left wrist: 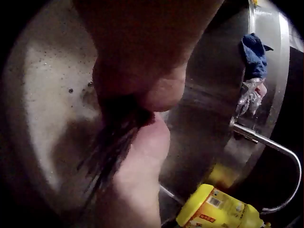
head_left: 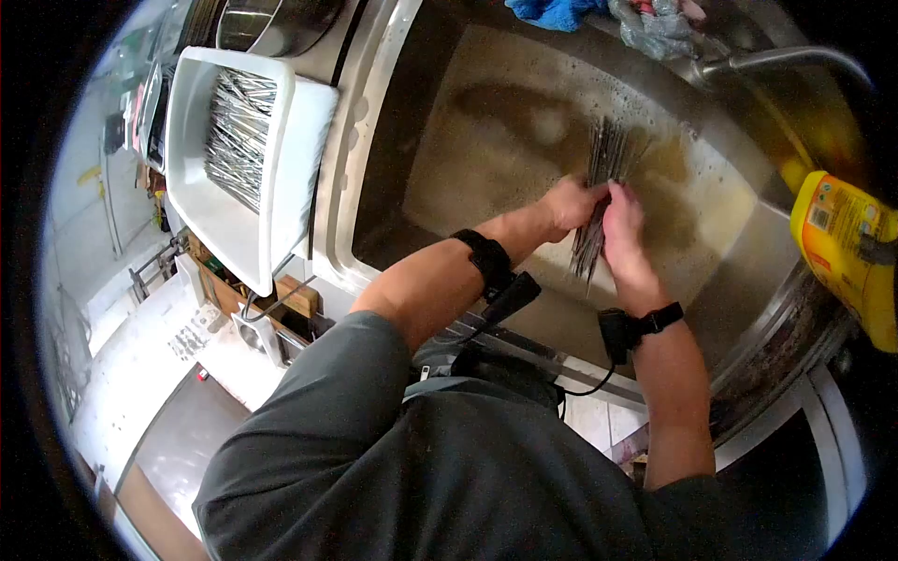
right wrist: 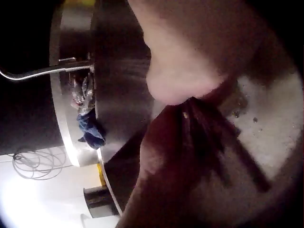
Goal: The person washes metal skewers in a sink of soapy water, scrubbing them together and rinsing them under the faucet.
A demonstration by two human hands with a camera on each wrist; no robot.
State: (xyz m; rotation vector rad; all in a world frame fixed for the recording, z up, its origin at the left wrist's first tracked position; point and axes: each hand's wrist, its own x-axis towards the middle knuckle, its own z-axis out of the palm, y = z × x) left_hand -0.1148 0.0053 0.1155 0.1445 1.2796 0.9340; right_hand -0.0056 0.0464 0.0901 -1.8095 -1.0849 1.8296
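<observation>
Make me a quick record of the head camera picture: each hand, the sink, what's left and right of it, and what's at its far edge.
Left hand: grips a bundle of thin rods
Right hand: grips the same bundle
Sink: metal, murky liquid inside
Left: white tub holding shiny thin rods
Right: yellow bottle
Far edge: blue cloth, crumpled clear plastic, faucet
</observation>
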